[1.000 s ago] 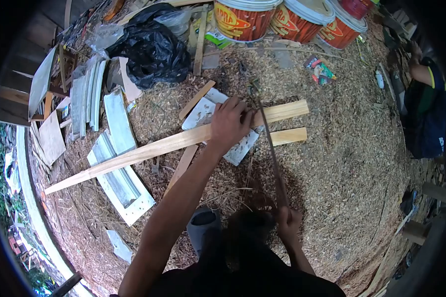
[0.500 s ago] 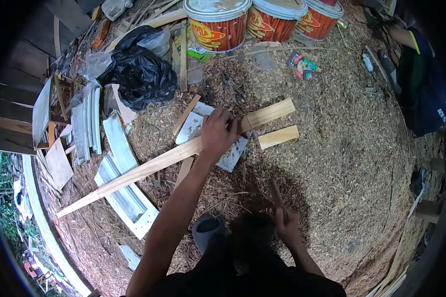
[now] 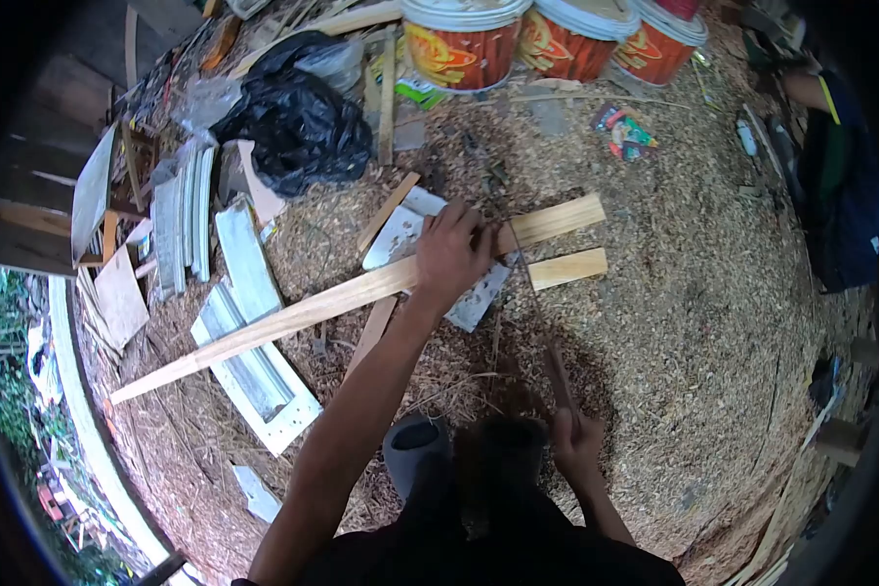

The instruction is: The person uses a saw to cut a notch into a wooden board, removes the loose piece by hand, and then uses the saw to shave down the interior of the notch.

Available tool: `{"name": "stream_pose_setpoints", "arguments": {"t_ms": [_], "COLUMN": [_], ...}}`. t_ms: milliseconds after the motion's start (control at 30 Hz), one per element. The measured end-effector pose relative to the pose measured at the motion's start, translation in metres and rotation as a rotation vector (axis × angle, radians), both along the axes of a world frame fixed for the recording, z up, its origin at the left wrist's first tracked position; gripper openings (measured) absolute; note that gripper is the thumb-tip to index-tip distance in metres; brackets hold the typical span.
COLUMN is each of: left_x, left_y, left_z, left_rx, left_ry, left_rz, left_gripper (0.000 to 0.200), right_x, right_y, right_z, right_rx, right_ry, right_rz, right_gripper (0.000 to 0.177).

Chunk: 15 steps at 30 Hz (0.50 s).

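A long pale wooden plank (image 3: 303,317) runs from the lower left up to the right, across a white block (image 3: 476,298). My left hand (image 3: 452,256) presses down on the plank near its right part, fingers wrapped over it. My right hand (image 3: 576,441) is closed round the handle of a saw (image 3: 560,376). The thin, dark saw blade reaches up to the plank, just right of my left hand, and crosses it. A short cut piece of wood (image 3: 569,270) lies on the shavings below the plank's right end.
Three buckets (image 3: 459,54) stand at the top. A black plastic bag (image 3: 298,127) and curved white panels (image 3: 249,342) lie to the left. Another person (image 3: 843,186) is at the upper right. Wood shavings cover the ground, and my feet (image 3: 418,449) are below the plank.
The view has shifted, so most things appear slightly further right. My left hand still presses the plank, and my right hand still holds the saw across it.
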<state>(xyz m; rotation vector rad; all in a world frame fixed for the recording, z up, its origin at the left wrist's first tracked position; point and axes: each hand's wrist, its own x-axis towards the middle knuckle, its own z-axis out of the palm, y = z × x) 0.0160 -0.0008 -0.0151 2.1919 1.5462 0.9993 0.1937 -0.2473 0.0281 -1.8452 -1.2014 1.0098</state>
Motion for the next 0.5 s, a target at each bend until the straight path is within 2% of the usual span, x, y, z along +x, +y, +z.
{"name": "stream_pose_setpoints", "arguments": {"t_ms": [100,133,200,267,367,467,500], "left_x": [-0.002,-0.001,0.001,-0.001,-0.002,-0.002,-0.001], "left_y": [-0.001,-0.001,0.001,0.000,0.000,0.000,0.000], "left_z": [-0.003,-0.001,0.000,-0.004,-0.001,-0.003,-0.003], "left_rx": [-0.006,-0.026,-0.043,-0.019,-0.048,-0.023,-0.031], "left_ry": [-0.006,0.017,0.039,0.055,0.060,-0.018,-0.020], "left_rz": [-0.008,0.002,0.008,0.000,-0.017,-0.006,0.004], "left_gripper": [0.016,0.016,0.016,0.017,0.017,0.018,0.018], "right_x": [0.002,-0.007,-0.012,-0.025,-0.013,0.004,0.008], "right_y": [0.010,0.033,0.080,0.122,0.095,0.015,0.011], "right_z": [-0.004,-0.009,-0.037,-0.022,-0.010,-0.003,-0.002], "right_rx": [-0.030,-0.021,0.129,0.082,-0.007,-0.004,-0.013], "right_ry": [-0.012,0.072,-0.003,0.148,0.146,0.046,0.044], "right_rz": [0.041,-0.007,0.052,0.049,0.014,0.050,0.061], "right_gripper": [0.036,0.039,0.042,0.046,0.045,0.039,0.039]}}
